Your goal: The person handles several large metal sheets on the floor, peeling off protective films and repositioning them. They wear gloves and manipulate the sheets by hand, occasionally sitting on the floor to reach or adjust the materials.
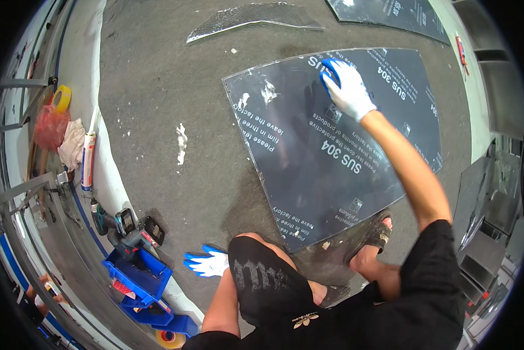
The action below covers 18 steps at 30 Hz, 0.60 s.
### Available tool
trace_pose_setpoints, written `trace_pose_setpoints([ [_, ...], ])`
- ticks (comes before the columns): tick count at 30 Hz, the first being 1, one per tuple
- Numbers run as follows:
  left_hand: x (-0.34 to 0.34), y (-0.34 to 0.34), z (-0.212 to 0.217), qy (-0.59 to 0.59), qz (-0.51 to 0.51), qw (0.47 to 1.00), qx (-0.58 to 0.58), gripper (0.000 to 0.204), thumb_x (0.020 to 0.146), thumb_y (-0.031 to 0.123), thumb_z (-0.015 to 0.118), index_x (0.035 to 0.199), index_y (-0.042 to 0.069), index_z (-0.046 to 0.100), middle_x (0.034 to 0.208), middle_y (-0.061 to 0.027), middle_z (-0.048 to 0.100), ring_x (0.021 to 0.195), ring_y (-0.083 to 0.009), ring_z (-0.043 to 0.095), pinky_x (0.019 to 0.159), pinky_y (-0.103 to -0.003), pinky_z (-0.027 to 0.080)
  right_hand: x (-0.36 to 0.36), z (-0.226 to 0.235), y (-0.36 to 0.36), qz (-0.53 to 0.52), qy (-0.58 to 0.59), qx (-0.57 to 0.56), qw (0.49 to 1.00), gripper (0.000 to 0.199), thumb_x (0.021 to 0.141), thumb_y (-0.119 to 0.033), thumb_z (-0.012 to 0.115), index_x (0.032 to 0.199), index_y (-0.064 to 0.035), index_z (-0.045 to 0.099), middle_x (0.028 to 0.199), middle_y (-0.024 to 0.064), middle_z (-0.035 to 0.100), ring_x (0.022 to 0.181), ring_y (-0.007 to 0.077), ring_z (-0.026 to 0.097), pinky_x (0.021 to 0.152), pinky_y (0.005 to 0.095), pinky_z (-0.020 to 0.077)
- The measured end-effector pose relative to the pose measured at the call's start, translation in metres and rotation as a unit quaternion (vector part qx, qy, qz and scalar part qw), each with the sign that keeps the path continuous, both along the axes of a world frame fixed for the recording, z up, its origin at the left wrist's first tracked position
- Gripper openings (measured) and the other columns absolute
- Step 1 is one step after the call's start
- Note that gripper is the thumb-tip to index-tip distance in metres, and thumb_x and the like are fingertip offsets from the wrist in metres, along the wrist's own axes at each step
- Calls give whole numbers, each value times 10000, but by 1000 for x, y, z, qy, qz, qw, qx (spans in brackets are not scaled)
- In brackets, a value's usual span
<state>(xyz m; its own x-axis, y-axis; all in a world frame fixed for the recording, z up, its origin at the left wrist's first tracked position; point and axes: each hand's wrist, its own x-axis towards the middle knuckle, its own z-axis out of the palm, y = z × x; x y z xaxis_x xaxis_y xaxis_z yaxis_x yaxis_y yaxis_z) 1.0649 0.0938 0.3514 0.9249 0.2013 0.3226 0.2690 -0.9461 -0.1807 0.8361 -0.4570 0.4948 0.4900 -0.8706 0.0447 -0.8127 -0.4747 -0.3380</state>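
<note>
A large dark metal sheet covered in printed protective film lies flat on the grey floor, with a curved far edge. My right hand, in a white glove with blue palm and fingertips, rests on its far part, fingers apart. White smears mark the sheet's far left corner. My left hand, gloved the same way, is out beside my left knee over the floor, fingers spread and holding nothing. Nearest to it are blue plastic bins and cordless drills.
A curved silvery strip lies beyond the sheet, and another dark sheet at the far right. Along the left stand a sealant tube, yellow tape and a red bag. My sandalled foot is beside the near edge.
</note>
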Motion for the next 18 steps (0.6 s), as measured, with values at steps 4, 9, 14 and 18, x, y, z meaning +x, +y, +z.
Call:
trace_pose_setpoints([
  [4,0,-6,-2,-2,-29,1000,-1,449,1054,512,506,1202,107,634,1163,-171,616,1063,-387,612,893,-560,490,-55,40,9,-54,-184,334,923,724,1082,-651,458,1551,-107,546,1582,174,548,1463,353,508,1230,482,384],
  [9,24,-9,1,58,-83,995,-3,431,1050,496,521,1158,103,664,1111,-171,646,1016,-387,638,863,-553,507,-130,110,41,-210,-541,596,555,973,997,-861,381,1596,-103,493,1563,180,568,1401,311,591,1182,462,493],
  [14,41,-22,8,45,-149,988,-4,416,1047,479,536,1114,100,694,1059,-171,676,969,-386,664,833,-545,525,-202,102,71,-310,-425,437,730,531,1058,-566,620,1207,-63,698,1064,72,710,969,195,693,953,397,580],
  [18,66,-13,-6,27,-237,971,-21,408,1044,466,548,1078,97,718,1017,-171,700,932,-386,686,809,-540,539,-272,51,109,-417,-219,274,839,434,978,-396,729,717,-54,664,674,48,615,652,178,548,681,393,479],
])
